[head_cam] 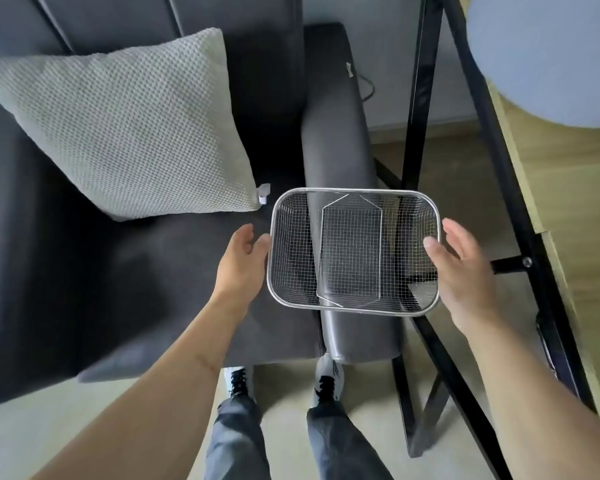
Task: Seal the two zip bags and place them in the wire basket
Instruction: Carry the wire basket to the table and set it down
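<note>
A rectangular wire basket point(354, 190) of silver mesh hangs level over the armrest point(333, 116) of a dark grey sofa. Nothing lies inside it, and its folded wire handle rests flat on the mesh floor. My left hand point(239, 265) holds the basket's left rim, thumb against the wire. My right hand point(465, 268) holds the right rim, thumb over the edge and fingers stretched out behind. No zip bag is in view.
A light grey knitted pillow point(125, 133) leans on the sofa seat point(136, 289) at the left. To the right stands a black metal frame point(420, 98) under a wooden tabletop point(568, 188), with a pale round object point(548, 53) above. My legs and shoes show below.
</note>
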